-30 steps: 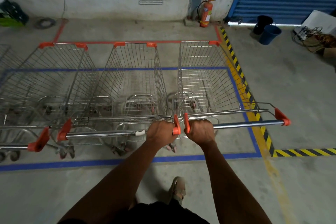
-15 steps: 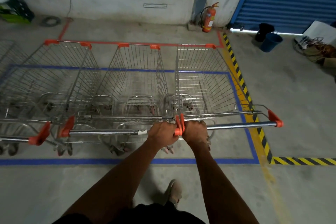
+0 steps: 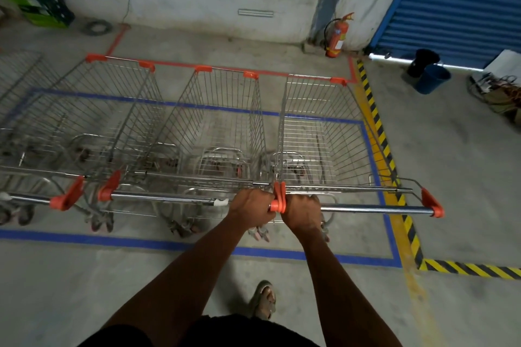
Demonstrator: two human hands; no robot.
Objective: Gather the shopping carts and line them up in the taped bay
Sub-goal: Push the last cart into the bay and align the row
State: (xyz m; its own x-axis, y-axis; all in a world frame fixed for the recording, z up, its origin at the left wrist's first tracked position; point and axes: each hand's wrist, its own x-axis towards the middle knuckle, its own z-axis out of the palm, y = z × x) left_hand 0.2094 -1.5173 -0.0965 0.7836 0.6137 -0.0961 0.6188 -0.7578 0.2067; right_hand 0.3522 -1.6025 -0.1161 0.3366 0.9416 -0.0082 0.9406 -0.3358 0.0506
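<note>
Four silver wire shopping carts (image 3: 225,127) with orange corner caps are standing side by side within the blue floor-tape rectangle (image 3: 158,245). The left hand (image 3: 252,207) and right hand (image 3: 301,213) are each gripping a chrome handlebar, fingers clamped around it; no writing is legible.

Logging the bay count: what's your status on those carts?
Left hand grips middle cart's handle, right hand grips rightmost cart's handle. Carts side by side inside blue tape. Nothing in the way.

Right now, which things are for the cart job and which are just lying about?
For the job:
- left hand on the middle cart handle
- right hand on the right cart handle
- left cart
- blue tape marking the bay

Just lying about:
- fire extinguisher
- blue bucket
- black bucket
- green crate
</note>
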